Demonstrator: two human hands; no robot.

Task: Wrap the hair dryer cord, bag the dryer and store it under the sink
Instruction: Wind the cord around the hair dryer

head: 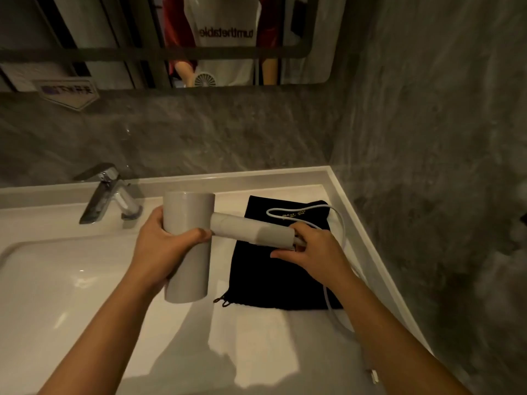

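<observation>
A pale grey hair dryer (189, 220) is held above the white counter, barrel pointing away from me and handle sticking out to the right. My left hand (162, 243) grips the barrel around its middle. My right hand (310, 252) pinches the white cord (339, 220) right where it leaves the handle's end. From there the cord loops over the black drawstring bag (273, 280), which lies flat on the counter, then trails down the right side to its plug (374, 376) near the front edge.
A white basin (42, 280) sits at the left with a chrome faucet (108, 192) behind it. The counter's raised rim (356, 212) meets grey stone walls at the back and right. A mirror (171, 41) hangs above.
</observation>
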